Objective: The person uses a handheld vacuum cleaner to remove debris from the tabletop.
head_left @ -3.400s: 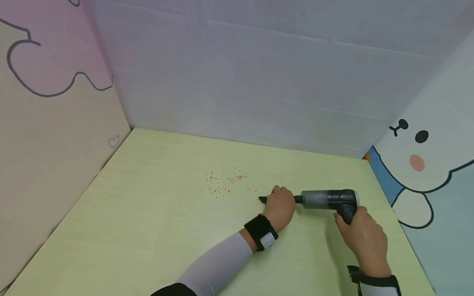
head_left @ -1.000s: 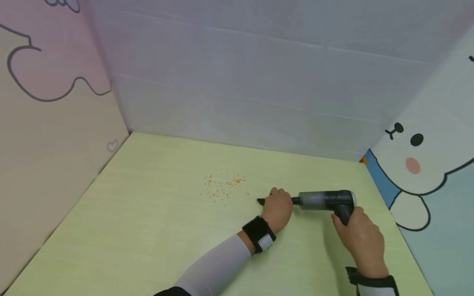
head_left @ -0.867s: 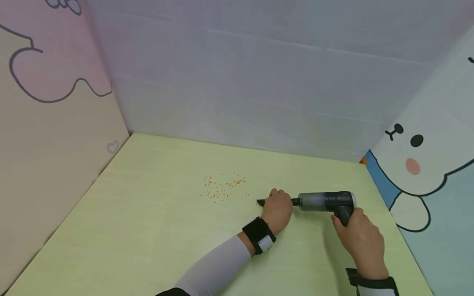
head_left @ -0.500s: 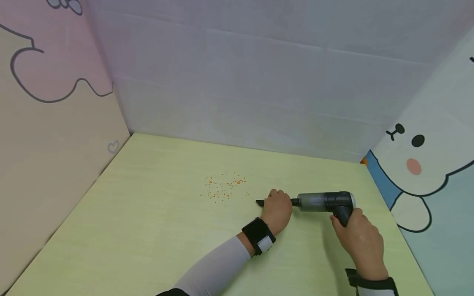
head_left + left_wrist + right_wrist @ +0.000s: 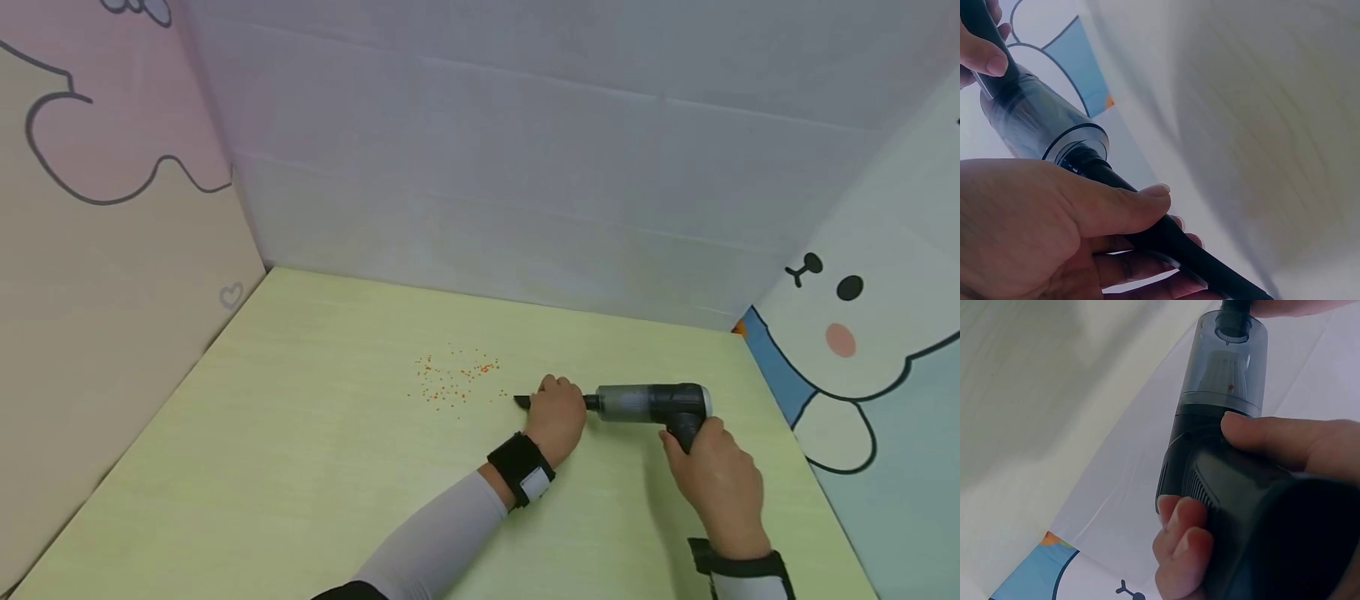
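On the green counter (image 5: 300, 467), the handheld vacuum (image 5: 648, 403) lies level, its long axis running left to right. The right hand (image 5: 712, 479) wraps its grip; the left hand (image 5: 558, 412) curls round the black nozzle (image 5: 522, 402), whose tip seems just right of the orange crumbs (image 5: 453, 379). Open counter stretches leftward beyond them.

We see pale yellow-green tabletop (image 5: 300, 467), faint wood grain. Around tabletop, three upright panels: behind it, plain white corrugated back panel (image 5: 525, 167); left of it, pink-and-beige panel (image 5: 97, 250) with grey cloud outline, small heart; right of it, cartoon bunny panel (image 5: 870, 333), blue patch at base. We note soft, even light.
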`<act>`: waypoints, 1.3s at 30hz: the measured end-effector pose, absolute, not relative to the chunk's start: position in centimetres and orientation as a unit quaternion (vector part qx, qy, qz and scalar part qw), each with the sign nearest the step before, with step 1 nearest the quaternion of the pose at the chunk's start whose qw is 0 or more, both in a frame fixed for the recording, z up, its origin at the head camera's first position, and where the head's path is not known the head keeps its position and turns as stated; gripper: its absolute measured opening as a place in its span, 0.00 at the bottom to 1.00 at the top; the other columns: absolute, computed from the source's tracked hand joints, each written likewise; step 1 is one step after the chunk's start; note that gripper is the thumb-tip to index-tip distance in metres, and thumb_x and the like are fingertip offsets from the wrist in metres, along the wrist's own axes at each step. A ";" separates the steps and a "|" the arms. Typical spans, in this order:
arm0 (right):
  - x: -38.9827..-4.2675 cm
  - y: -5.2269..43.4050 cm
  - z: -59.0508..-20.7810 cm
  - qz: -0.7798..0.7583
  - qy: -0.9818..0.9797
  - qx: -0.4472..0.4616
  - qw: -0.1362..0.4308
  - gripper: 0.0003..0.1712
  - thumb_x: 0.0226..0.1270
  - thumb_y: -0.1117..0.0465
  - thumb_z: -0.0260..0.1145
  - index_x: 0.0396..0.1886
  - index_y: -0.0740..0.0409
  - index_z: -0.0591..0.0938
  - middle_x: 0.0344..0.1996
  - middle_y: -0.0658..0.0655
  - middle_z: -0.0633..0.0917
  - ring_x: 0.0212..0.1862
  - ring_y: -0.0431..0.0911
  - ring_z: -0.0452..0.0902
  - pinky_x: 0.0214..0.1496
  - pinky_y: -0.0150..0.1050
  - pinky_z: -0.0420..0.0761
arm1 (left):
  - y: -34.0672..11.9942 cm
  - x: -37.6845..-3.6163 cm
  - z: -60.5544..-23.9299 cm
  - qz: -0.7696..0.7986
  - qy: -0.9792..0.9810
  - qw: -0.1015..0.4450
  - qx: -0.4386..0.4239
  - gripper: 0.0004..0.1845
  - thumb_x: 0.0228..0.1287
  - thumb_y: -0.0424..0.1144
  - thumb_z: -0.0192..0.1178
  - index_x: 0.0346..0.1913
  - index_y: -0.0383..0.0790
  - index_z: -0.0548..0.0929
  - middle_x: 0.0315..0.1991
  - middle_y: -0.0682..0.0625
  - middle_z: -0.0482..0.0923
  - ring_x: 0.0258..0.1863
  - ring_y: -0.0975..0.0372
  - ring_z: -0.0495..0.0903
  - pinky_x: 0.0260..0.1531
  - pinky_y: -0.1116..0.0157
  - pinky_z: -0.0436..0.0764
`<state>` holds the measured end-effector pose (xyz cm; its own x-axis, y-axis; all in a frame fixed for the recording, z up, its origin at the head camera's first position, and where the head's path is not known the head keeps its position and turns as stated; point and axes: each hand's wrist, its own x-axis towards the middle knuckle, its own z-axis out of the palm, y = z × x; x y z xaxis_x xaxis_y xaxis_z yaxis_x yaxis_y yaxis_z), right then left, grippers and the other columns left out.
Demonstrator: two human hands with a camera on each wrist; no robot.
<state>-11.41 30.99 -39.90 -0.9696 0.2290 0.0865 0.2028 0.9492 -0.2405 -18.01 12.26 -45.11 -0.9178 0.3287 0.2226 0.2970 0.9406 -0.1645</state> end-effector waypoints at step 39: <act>-12.3 29.8 -40.8 0.103 -0.984 -0.076 0.120 0.30 0.64 0.51 0.72 0.33 0.76 0.69 0.17 0.66 0.73 0.14 0.55 0.70 0.12 0.48 0.69 | 10.9 -18.9 -44.9 0.061 -0.972 0.163 -0.156 0.11 0.73 0.47 0.62 0.35 0.46 0.86 0.31 0.51 0.80 0.34 0.60 0.79 0.28 0.68 0.84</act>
<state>-12.31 29.75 -40.75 -0.9595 0.1746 0.2213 0.1250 0.9672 -0.2212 -18.92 10.88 -44.88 -0.8977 0.3237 0.2988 0.2840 0.9438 -0.1691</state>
